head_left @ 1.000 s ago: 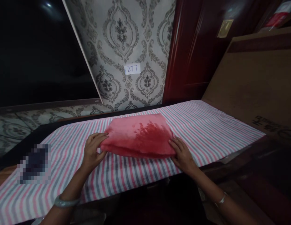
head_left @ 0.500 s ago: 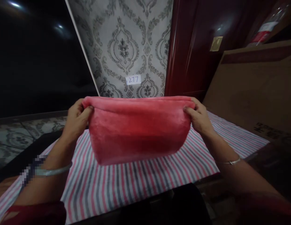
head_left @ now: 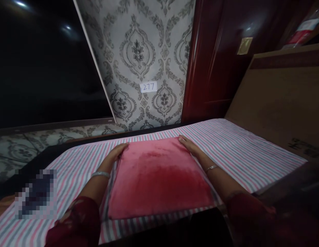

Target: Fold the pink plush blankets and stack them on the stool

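Note:
A folded pink-red plush cloth (head_left: 159, 181), soft and short-piled, lies flat on a striped cloth (head_left: 79, 164). Its surface shows lighter and darker patches. My left hand (head_left: 119, 151) rests at the plush cloth's far left corner, fingers stretched along the edge. At the far right corner, my right hand (head_left: 189, 144) lies with its fingers extended over the edge. Both hands touch the plush cloth, and their fingertips are partly hard to see. A bracelet shows on each wrist.
A large dark screen (head_left: 46, 68) stands at the left. Patterned wallpaper with a paper label (head_left: 148, 86) reading 277 is behind. At the right are a dark red door (head_left: 211, 61), a cardboard box (head_left: 280, 99) and a plastic bottle (head_left: 303, 31).
The plush cloth, held up by both top corners before, has come down flat onto the striped cloth. My hands moved down and closer together, and their pinch has loosened.

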Demonstrator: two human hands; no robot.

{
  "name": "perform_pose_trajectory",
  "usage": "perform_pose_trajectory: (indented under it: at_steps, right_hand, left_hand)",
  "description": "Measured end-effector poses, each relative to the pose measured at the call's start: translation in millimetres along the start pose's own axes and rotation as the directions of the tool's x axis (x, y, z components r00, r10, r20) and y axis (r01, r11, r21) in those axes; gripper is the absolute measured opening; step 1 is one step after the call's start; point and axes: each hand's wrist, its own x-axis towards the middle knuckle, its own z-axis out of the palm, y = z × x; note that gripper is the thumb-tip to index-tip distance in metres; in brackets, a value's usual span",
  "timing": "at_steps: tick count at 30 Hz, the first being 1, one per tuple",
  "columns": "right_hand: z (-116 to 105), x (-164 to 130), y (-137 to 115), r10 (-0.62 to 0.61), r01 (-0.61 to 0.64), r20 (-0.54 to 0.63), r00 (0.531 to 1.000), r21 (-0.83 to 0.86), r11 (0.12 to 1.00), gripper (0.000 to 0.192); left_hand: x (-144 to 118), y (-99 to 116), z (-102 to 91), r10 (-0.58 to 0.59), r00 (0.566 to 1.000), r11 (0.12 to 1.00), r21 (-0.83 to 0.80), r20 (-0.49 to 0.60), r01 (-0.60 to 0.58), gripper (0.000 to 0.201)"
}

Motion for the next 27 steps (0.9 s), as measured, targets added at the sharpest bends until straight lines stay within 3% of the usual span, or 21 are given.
perform_pose_trajectory:
  at_steps: [4, 8, 13, 18, 23, 27]
  right_hand:
    - [-4, 9, 4, 0.022, -0.020, 0.039, 0.999, -0.051, 0.999, 0.048]
    - [-3, 24, 7, 0.067, -0.080, -0.071, 0.995, -0.190, 0.979, 0.031]
    - [0, 31, 9, 0.020, -0.074, -0.160, 0.987, -0.340, 0.938, 0.013]
    - [-3, 19, 2, -0.013, -0.039, -0.117, 0.993, -0.428, 0.903, 0.022]
    - [7, 6, -31, -0.133, 0.093, -0.034, 0.991, -0.545, 0.833, 0.055]
    - [46, -14, -55, -0.251, 0.328, 0.221, 0.942, -0.756, 0.566, 0.057]
  left_hand:
    - [20, -3, 0.7, -0.028, 0.998, 0.997, -0.065, 0.052, 0.031, 0.035]
    - [30, -11, 3.6, -0.050, 0.999, 0.995, -0.082, 0.017, 0.051, 0.029]
    - [29, -19, 6.6, -0.101, 0.994, 0.995, -0.017, -0.052, 0.100, 0.030]
    - [21, -13, 5.6, -0.081, 0.995, 0.993, 0.078, -0.051, 0.085, 0.037]
    - [3, 12, 11.7, 0.146, 0.983, 0.954, 0.279, -0.111, -0.110, 0.035]
    - [-20, 32, 48.4, 0.412, 0.911, 0.819, 0.445, -0.019, -0.361, 0.050]
